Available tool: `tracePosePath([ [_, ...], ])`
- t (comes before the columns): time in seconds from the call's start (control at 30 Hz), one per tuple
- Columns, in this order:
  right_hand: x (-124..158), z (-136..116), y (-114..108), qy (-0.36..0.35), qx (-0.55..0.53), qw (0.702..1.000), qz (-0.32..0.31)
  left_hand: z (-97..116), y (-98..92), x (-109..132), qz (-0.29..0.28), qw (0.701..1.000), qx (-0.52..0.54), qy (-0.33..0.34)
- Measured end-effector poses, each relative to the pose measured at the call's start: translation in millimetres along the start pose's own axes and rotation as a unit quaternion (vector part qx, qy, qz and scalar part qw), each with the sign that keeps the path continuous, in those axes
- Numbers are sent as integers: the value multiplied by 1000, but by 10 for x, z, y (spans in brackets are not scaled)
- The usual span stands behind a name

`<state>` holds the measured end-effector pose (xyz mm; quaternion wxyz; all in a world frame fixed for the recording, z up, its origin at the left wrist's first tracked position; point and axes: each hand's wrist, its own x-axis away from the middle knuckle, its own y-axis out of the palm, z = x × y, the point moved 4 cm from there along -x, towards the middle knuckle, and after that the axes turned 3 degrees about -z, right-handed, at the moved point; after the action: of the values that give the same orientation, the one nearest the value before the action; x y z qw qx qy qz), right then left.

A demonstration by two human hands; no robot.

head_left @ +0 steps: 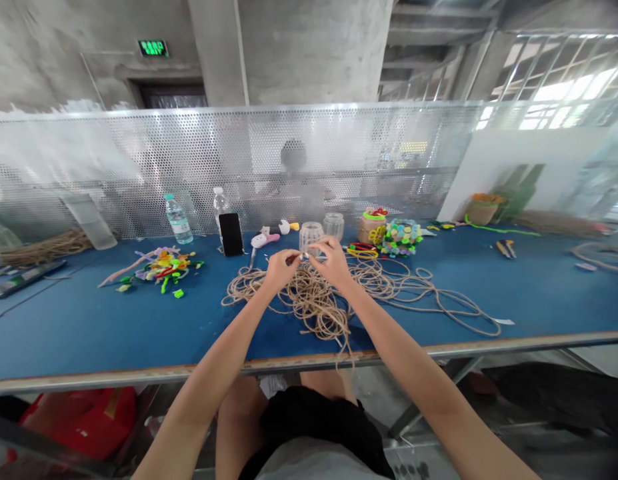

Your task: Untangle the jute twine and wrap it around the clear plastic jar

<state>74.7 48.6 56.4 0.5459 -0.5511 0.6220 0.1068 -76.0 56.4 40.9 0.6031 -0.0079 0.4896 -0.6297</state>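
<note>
My left hand [281,269] and my right hand [333,262] meet over a tangled heap of brown twine [316,308] in the middle of the blue table. Both sets of fingertips are pinched close together. A tiny whitish bit shows between them, too small to name. Just behind my fingers stands a clear ribbed glass jar [311,235], partly covered by my right hand. A second glass jar [333,225] is behind it to the right. Loops of twine trail off to the right, and one end hangs over the front edge.
Colourful pipe-cleaner pieces [171,267] lie to the left. A phone [231,235] leans upright near two water bottles [179,220]. At right stand a twine-wrapped jar [367,230], a pompom ball [403,238] and pliers [507,249]. A perforated metal screen [189,153] closes off the back.
</note>
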Motion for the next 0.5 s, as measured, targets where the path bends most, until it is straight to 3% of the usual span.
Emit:
tracePosePath([
  [0.27, 2, 19, 101, -49, 58, 996, -42, 61, -8, 20, 7, 999, -30, 32],
  [0.5, -19, 57, 95, -30, 40, 996, -75, 79, -36, 23, 10, 998, -46, 33],
])
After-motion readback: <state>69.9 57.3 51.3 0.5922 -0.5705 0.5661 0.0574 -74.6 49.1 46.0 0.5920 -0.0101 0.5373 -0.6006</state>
